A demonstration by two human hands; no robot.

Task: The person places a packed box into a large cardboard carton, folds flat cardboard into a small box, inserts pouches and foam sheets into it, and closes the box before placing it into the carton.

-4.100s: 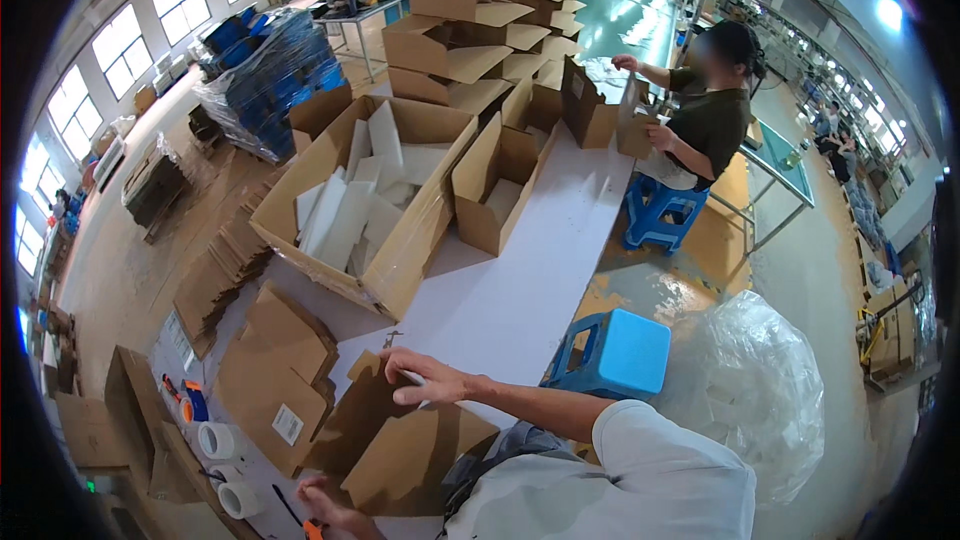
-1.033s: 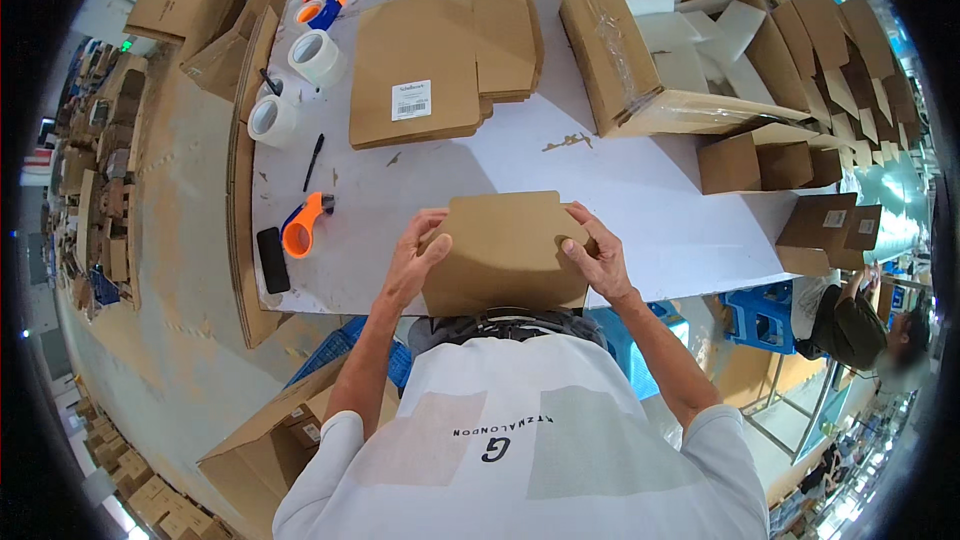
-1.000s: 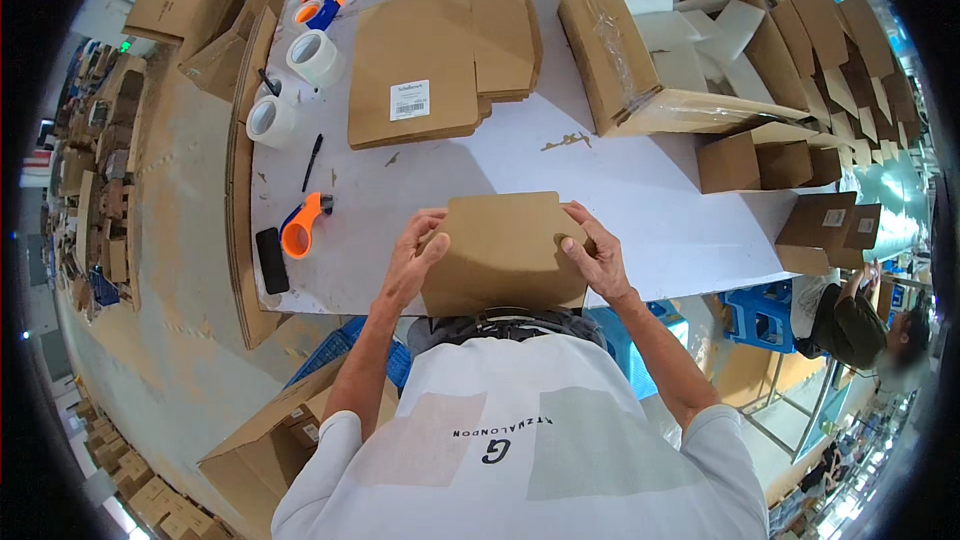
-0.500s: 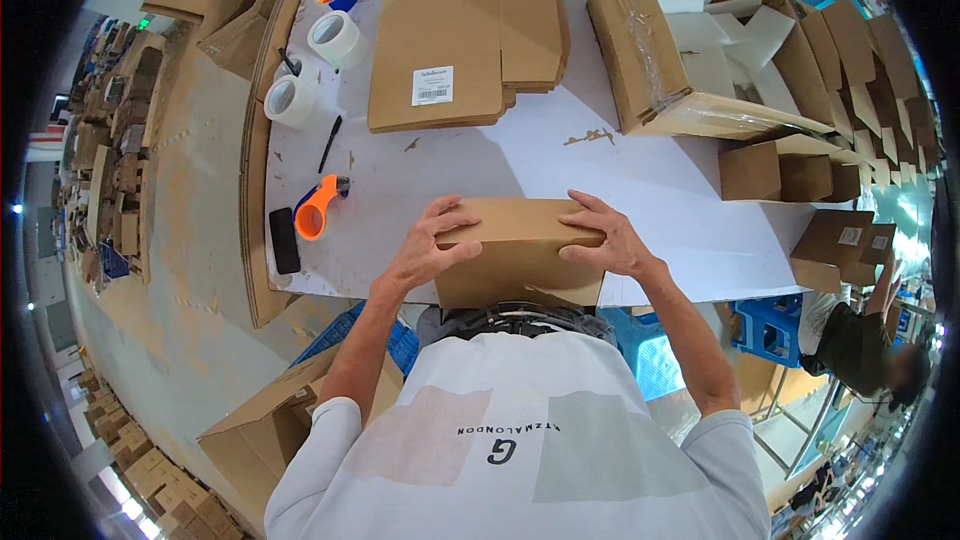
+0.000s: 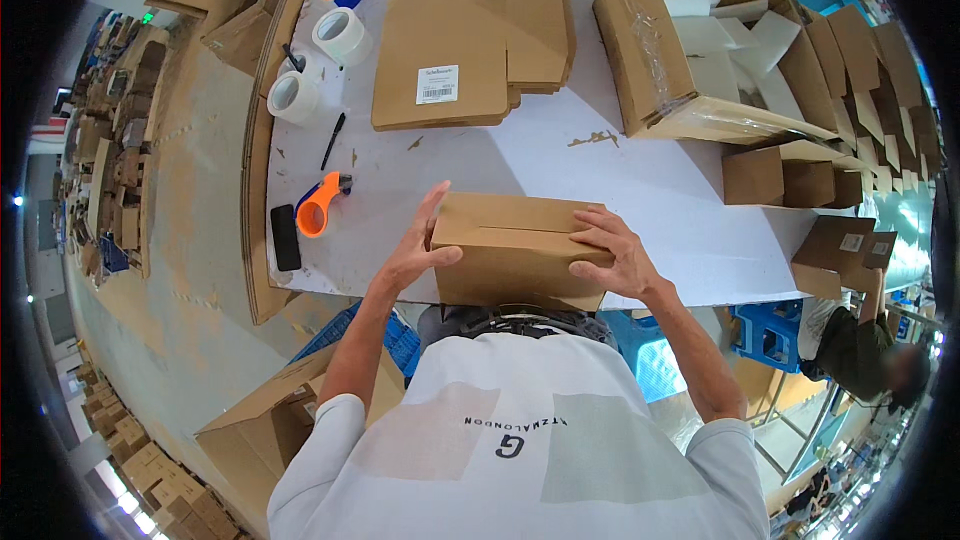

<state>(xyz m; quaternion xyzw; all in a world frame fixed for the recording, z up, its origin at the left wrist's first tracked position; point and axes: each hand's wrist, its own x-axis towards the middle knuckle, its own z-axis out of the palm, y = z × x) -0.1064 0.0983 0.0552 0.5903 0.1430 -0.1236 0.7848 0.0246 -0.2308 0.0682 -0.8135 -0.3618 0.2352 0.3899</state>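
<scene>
A closed brown cardboard box (image 5: 515, 258) sits at the near edge of the table, close against my body. A seam between flaps shows along its top. My left hand (image 5: 418, 248) holds its left end, the fingers stretched along the side and the thumb at the front top edge. On the right end, my right hand (image 5: 618, 255) grips the box, with its fingers over the top and the thumb against the front face. The underside of the box is hidden.
To the left lie an orange tape dispenser (image 5: 318, 205), a black phone (image 5: 285, 238), a black pen (image 5: 333, 141) and tape rolls (image 5: 341, 37). Flat cardboard (image 5: 440, 40) is stacked behind. A large carton (image 5: 640, 50) with white foam pieces stands at the right; a co-worker (image 5: 850, 350) is beyond.
My left fingers have moved off the box top to its left side. My right hand has shifted slightly outward and nearer me. More of the top seam shows.
</scene>
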